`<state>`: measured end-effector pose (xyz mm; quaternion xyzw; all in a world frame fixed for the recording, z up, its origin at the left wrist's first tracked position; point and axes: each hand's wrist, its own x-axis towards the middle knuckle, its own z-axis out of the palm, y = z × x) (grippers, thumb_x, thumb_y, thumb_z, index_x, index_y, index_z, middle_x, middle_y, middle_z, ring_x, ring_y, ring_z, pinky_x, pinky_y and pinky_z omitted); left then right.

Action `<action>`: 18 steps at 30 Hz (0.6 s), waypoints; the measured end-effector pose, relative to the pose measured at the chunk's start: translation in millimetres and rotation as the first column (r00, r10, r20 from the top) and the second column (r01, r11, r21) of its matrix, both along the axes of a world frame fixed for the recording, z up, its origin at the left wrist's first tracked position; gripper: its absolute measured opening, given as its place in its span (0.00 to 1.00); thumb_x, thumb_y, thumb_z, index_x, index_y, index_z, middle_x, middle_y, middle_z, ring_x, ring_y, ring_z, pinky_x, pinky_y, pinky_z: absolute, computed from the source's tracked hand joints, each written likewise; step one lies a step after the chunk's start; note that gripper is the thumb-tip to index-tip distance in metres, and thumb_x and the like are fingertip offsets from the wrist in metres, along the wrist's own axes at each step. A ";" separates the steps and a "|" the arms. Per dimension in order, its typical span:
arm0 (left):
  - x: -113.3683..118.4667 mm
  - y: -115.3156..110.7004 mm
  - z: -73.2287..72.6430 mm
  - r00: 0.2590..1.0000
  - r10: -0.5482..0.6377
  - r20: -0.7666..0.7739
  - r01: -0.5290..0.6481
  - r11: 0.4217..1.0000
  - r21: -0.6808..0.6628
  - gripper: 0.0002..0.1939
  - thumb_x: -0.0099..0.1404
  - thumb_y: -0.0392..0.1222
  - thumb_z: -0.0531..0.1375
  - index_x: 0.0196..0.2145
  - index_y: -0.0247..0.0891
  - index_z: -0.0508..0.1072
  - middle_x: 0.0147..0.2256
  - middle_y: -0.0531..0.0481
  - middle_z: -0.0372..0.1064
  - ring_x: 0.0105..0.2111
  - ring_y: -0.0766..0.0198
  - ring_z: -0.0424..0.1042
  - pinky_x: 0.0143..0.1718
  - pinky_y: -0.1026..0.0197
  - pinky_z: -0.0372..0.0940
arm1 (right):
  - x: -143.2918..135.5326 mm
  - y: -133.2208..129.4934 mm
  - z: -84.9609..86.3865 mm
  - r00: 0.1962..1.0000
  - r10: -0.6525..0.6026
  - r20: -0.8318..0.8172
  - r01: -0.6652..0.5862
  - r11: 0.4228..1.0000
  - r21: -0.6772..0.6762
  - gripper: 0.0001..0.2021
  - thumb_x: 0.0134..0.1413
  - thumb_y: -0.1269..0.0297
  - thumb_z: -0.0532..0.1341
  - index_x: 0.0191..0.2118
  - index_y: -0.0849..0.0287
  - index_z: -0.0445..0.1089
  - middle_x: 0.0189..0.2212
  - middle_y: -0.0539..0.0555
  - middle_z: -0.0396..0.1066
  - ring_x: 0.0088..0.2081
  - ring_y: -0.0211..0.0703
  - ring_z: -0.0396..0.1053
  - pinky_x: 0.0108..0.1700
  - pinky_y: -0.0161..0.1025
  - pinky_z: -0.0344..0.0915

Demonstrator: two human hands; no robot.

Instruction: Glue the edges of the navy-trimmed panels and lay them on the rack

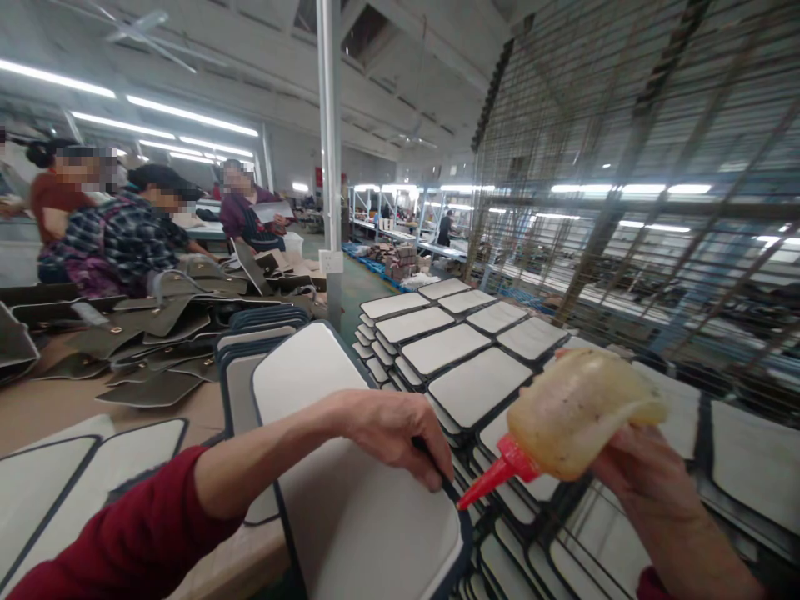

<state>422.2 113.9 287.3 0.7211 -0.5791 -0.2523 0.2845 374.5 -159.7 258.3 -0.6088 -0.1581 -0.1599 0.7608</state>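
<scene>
My left hand (400,433) pinches the dark edge of a white panel (368,508) with rounded corners, which is held tilted in front of me. In my right hand (643,467) is a yellowish, translucent squeeze bottle (575,408), tipped so that its red nozzle (493,483) points down and to the left. The nozzle's tip is at the panel's dark border, just beside my left fingertips. Whether anything flows from it I cannot tell. My right fingers are partly hidden behind the bottle.
Stacked dark-edged white panels (481,383) stand to the right beside a tall wire rack (600,208). More upright panels (250,358) are at the left, near a table heaped with dark olive pieces (156,333). Several co-workers (125,217) are beyond. A metal post (331,150) rises ahead.
</scene>
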 end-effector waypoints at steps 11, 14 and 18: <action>3.7 3.8 -2.3 0.999 -0.011 -0.052 0.011 1.000 -0.015 0.12 0.60 0.32 0.63 0.41 0.28 0.79 0.37 0.40 0.78 0.36 0.60 0.76 0.38 0.69 0.67 | -1.4 10.3 -0.3 0.996 -0.033 -0.078 0.038 0.998 0.053 0.31 0.27 0.51 0.74 0.45 0.46 0.74 0.37 0.53 0.76 0.43 0.56 0.73 0.45 0.48 0.70; 6.5 8.2 -3.7 0.999 0.015 -0.050 -0.017 0.999 -0.036 0.12 0.59 0.32 0.63 0.41 0.26 0.79 0.38 0.39 0.78 0.36 0.60 0.76 0.38 0.69 0.67 | -3.4 12.7 -0.7 0.992 -0.069 -0.101 0.078 0.993 0.083 0.32 0.26 0.50 0.74 0.46 0.46 0.73 0.39 0.54 0.75 0.42 0.55 0.73 0.43 0.48 0.72; 11.6 15.6 -4.5 0.997 0.064 -0.036 -0.066 0.996 -0.059 0.12 0.60 0.33 0.63 0.42 0.27 0.79 0.38 0.40 0.78 0.37 0.61 0.76 0.38 0.70 0.66 | -5.1 13.7 -4.9 0.985 -0.167 -0.039 0.171 0.976 0.132 0.30 0.26 0.54 0.75 0.44 0.43 0.73 0.41 0.50 0.75 0.39 0.50 0.74 0.38 0.40 0.74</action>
